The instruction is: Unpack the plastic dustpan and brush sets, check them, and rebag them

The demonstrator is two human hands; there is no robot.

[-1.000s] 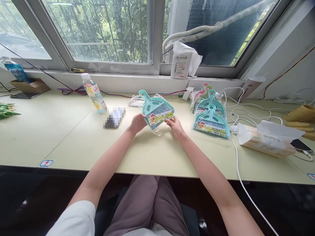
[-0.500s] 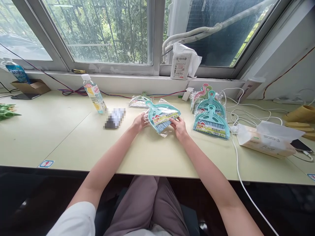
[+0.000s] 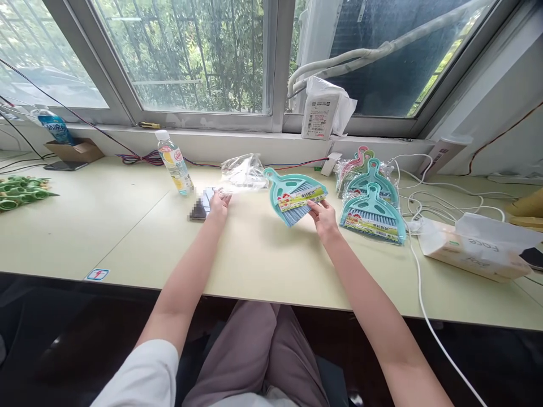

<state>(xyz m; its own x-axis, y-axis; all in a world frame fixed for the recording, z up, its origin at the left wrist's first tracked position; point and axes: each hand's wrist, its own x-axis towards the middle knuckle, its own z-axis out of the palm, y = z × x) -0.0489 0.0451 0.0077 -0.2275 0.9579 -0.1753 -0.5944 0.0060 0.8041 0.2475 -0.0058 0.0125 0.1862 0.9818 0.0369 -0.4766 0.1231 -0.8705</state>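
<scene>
One turquoise dustpan-and-brush set (image 3: 296, 196), label across its middle, tilted over the pale yellow table (image 3: 263, 265). Long axis slanting, handle away and leftward, brush end near and rightward.

Right hand (image 3: 325, 220): nearer of the two, thumb and fingers pinched on the set's right edge; the set extends forward-left from it.

Left hand (image 3: 219, 206): well apart, left of the set, at the clear plastic wrapper (image 3: 242, 169) (whether the fingers grip the film, I cannot tell).

Left of the set: drink bottle (image 3: 176, 164); flat dark item (image 3: 199, 208), pixelated.

Right of the set: bagged turquoise dustpan (image 3: 373, 217), crowding the right hand's outer side; farther right, tissue pack (image 3: 475, 249).
</scene>
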